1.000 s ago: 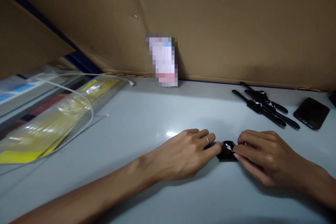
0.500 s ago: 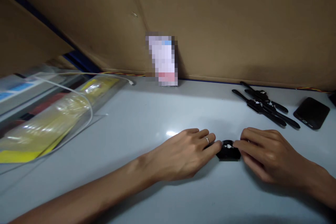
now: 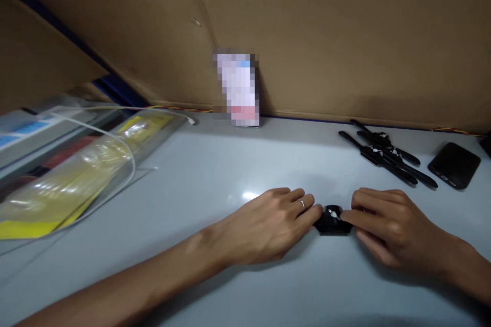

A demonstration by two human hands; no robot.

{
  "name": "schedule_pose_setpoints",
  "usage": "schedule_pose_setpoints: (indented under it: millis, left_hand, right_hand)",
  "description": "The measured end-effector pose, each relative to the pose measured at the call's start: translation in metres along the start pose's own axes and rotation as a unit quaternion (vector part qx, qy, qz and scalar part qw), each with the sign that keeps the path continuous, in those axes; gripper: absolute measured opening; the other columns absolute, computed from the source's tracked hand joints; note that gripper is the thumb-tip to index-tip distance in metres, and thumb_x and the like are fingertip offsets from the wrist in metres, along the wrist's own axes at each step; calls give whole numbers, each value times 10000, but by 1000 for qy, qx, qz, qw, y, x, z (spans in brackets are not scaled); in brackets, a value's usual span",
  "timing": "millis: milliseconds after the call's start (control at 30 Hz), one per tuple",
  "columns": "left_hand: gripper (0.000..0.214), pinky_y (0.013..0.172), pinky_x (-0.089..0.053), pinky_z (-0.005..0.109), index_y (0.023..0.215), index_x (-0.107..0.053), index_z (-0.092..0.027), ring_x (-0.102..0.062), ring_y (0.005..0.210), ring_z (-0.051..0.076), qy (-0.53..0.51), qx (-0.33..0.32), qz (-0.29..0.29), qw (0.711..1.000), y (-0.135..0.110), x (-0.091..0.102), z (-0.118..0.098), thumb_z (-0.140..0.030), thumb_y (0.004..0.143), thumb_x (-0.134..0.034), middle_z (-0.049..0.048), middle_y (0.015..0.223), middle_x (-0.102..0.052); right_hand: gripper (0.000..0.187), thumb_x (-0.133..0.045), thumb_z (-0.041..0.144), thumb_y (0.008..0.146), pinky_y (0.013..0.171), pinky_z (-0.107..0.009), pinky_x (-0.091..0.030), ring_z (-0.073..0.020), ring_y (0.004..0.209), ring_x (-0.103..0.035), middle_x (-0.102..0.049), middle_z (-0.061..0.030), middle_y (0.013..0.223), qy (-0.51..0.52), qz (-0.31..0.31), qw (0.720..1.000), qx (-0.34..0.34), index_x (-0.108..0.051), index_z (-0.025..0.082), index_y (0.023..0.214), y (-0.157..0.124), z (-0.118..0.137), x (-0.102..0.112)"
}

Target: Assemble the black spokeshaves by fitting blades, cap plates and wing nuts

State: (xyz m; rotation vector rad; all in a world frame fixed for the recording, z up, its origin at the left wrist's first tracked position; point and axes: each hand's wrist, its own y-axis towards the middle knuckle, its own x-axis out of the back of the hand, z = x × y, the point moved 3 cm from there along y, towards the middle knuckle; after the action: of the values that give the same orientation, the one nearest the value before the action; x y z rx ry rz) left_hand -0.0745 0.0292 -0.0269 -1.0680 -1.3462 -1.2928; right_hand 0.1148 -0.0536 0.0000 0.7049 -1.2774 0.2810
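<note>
What looks like a black wristwatch (image 3: 333, 226) lies low over the grey table between my hands, its angular face up and bearing a small whitish, shiny patch. My left hand (image 3: 286, 222), with a ring on one finger, is closed at its left end. At the right end my right hand (image 3: 387, 225) is closed too, its index finger reaching onto the face near the pale patch. Both ends of the watch are hidden under my fingers. Farther back lie several similar black watches (image 3: 383, 153), crossed over each other, with white patches at their middles.
A black smartphone (image 3: 455, 165) lies at the right. A blurred-out upright card or device (image 3: 241, 89) leans on the brown back panel (image 3: 326, 36). At left are yellow plastic packaging (image 3: 88, 179) and a white cable (image 3: 132, 158).
My right index finger has shifted slightly on the watch face, and the shiny patch shows a different shape. My left hand has barely moved.
</note>
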Motion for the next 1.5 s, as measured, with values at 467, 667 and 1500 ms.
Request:
schedule_pose_setpoints:
  millis: [467,667,1500]
  left_hand:
    - [163,586,-440,334,991,-554,-147,-550,689,194,3,-6,-8,1000,1,2,0,-116,999,-394,39,823,-602]
    - [174,578,-447,337,952,-559,-155,-537,667,185,3,-7,-17,1000,0,3,0,-129,1011,-398,34,819,-603]
    - [169,598,-463,349,958,-566,-146,-516,683,192,-21,-5,-11,1000,-2,1,0,-151,1023,-410,31,813,-590]
  right_hand:
    - [301,-451,42,906,557,-295,-386,-158,638,-536,-595,-33,738,-32,-16,999,10,-698,120,1059,0,1,-1]
    - [212,-490,144,902,580,-316,-326,-160,611,-495,-601,-30,726,-38,55,998,-17,-700,170,914,-3,-6,5]
    - [176,-554,163,844,603,-347,-272,-169,654,-555,-643,-12,839,-23,190,979,-77,-637,190,998,-2,-7,-2]
